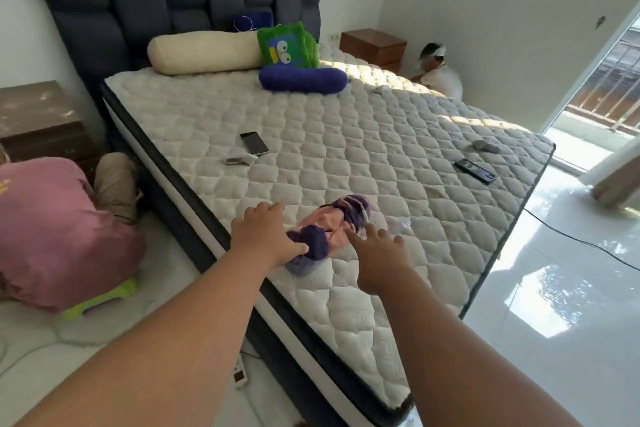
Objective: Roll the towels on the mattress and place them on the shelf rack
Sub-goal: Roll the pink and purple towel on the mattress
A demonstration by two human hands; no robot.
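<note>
A crumpled heap of pink and purple towels lies near the front edge of the quilted white mattress. My left hand rests at the heap's left end, fingers spread over the mattress and thumb against the purple cloth. My right hand hovers at the heap's right side with its fingers stretched out, the forefinger reaching the pink cloth. Neither hand grips anything. No shelf rack is in view.
On the mattress lie a phone, a small white object, a black remote, a cream bolster, a green plush and a blue cushion. A person in pink crouches left of the bed; another person sits by the far corner.
</note>
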